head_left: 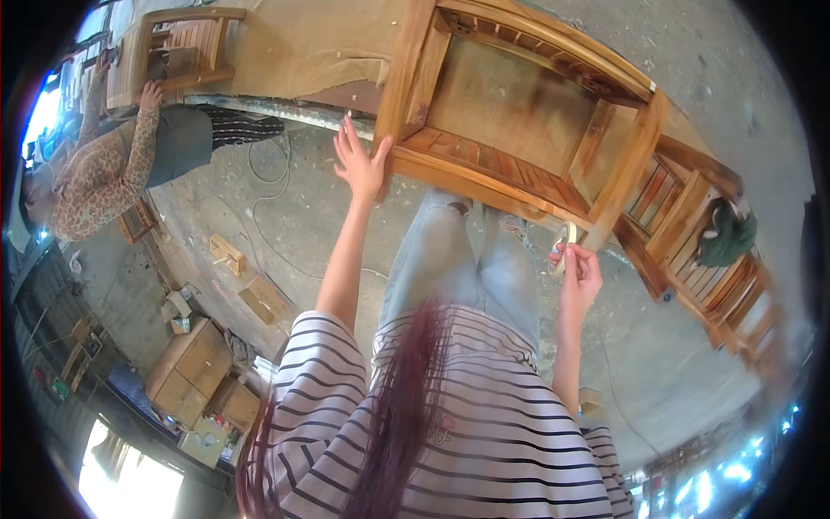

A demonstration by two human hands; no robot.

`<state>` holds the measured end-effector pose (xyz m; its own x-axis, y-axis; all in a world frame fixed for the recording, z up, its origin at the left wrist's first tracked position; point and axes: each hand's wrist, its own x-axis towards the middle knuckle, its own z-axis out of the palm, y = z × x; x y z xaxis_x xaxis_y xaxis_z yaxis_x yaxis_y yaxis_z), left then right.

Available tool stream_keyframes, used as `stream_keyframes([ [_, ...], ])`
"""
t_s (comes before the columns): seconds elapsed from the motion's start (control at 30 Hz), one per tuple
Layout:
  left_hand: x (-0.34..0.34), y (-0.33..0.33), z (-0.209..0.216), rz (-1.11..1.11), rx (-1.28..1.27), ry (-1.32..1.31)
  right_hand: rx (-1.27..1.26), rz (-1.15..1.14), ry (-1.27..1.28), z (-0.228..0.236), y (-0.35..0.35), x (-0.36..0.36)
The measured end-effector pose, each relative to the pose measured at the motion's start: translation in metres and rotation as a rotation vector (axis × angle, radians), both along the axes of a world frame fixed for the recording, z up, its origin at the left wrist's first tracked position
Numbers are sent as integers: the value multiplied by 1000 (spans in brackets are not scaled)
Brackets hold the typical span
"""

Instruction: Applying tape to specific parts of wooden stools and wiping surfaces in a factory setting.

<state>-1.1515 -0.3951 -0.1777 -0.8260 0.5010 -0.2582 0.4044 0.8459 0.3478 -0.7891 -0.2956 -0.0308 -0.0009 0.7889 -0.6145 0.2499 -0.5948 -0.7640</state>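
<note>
In front of me, a brown wooden furniture frame point(510, 186), perhaps a chair, lies on its side on a covered bench. It has slatted sides around an open middle. My left hand point(359, 164) is at its left near corner, fingers spread, the thumb against the wood. Nothing is gripped in that hand. Near the frame's right front corner, my right hand point(581, 275) pinches a narrow roll of pale tape point(566, 238), held upright on its edge. The roll is close to the wood; whether they touch I cannot tell.
Brown sheeting point(311, 48) covers the bench. At the far left another person point(108, 173) handles a second wooden frame point(194, 52). More slatted wooden chairs point(692, 233) stand at right, with a dark green cloth point(728, 238) on one. Cabinets point(190, 363) and a floor cable point(281, 177) are left.
</note>
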Motion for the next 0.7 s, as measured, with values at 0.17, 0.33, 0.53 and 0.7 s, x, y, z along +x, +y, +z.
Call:
stream_keyframes([
  [0.17,-56,81,-17,24,298,4,0,69,35,-4,-1,-31],
  [0.33,-97,158,-12,-150,338,37,329,-19,-140,-17,17,-43],
  [0.53,-107,149,-2,-425,226,-5,547,-250,-380,-53,69,9],
  [0.7,-52,120,42,-522,207,67,615,-291,-498,-113,90,65],
])
